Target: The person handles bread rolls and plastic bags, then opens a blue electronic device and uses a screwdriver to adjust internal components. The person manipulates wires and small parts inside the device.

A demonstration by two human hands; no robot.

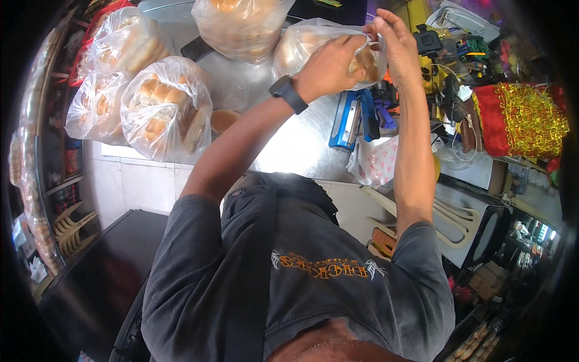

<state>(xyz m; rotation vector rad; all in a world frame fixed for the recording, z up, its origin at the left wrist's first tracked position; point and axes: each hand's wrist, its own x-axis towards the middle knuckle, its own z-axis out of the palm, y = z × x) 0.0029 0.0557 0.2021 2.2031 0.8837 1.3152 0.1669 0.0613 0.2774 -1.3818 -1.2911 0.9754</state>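
A clear plastic bag of bread rolls (295, 53) lies at the back of the steel counter (286, 145). My left hand (335, 69), with a dark watch on the wrist, has its fingers curled on that bag at its right half, over the browned rolls. My right hand (391, 39) is raised at the bag's right end, fingers bent around the thin plastic. More bagged rolls sit to the left: a large bag (163, 108), a smaller one (96, 108), another behind (123, 42) and one at the top (238, 27).
Right of the counter's middle lie a blue tool-like object (345, 123) and a pink-patterned bag (371, 160). Cluttered small items and red-and-gold tinsel cloth (512, 120) fill the right. A dark phone-like slab (197, 48) lies between bags. A black surface (96, 265) stands lower left, beside shelves.
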